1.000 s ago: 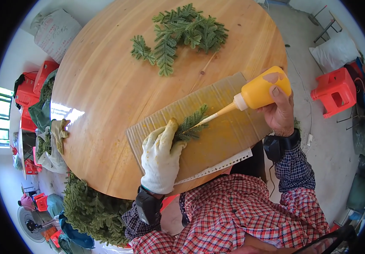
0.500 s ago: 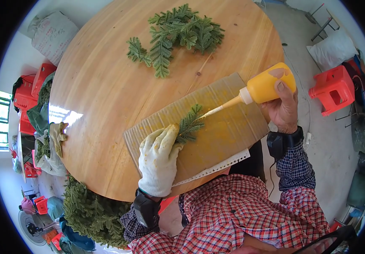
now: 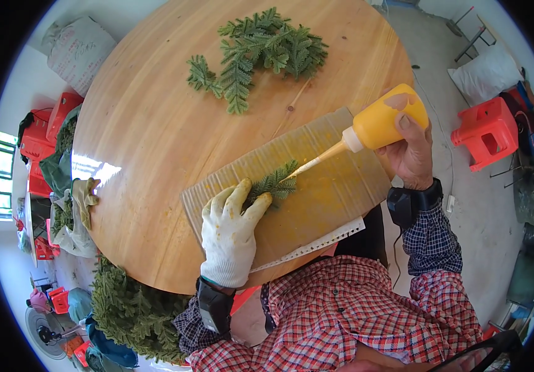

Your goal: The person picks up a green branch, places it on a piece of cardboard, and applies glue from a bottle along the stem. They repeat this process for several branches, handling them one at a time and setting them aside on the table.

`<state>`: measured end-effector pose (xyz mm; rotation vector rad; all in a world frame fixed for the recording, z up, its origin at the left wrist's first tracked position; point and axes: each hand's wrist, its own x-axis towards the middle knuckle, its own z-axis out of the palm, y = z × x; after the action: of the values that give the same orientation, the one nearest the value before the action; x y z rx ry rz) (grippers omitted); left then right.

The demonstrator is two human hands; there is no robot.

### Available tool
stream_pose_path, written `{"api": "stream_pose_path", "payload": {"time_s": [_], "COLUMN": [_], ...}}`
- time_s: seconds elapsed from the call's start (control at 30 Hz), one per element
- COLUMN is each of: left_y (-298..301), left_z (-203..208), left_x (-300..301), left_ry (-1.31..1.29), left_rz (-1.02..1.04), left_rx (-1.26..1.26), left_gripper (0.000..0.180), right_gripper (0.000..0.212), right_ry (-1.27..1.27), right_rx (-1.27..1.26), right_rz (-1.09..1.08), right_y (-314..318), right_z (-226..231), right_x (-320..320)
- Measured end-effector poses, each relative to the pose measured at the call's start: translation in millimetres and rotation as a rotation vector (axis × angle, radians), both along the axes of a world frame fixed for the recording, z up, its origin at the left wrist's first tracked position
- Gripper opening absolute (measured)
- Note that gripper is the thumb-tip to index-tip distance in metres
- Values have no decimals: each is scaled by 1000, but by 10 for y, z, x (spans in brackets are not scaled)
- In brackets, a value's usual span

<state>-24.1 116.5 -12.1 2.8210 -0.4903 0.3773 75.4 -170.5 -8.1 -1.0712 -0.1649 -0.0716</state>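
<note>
Head view. Closest in: checked shirt; at lower left, beside the bench, a big heap of green foliage, a lot left to do if that is stock. On the bench's near side, a yellow-smeared cardboard sheet, with a perforated white strip along its near edge. Left hand, in a white glove, pinches a small sprig over the cardboard. Right hand, bare, wrapped round a yellow squeeze bottle, tilted so its nozzle meets the needles; flow too small to tell. Judged mid-step: this sprig not yet set aside. Farther across, a loose cluster of sprigs lies on bare wood; finished or waiting, cannot tell. Beyond, right: red stool on the floor.
</note>
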Motion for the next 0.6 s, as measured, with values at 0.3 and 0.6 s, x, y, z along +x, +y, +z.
{"api": "stream_pose_path", "payload": {"time_s": [0.3,0.6], "left_y": [15,-4], "left_z": [-9,-12], "left_x": [-9,1], "left_ry": [2,-4], "left_rz": [0,8], "left_rx": [-13,-20], "left_gripper": [41,40], "right_gripper": [38,41], "right_ry": [-49,6], "right_rx": [-67,-30], "right_rz": [-43,-60], "right_y": [-60,-297], "right_z": [5,-137], "right_x": [48,85]}}
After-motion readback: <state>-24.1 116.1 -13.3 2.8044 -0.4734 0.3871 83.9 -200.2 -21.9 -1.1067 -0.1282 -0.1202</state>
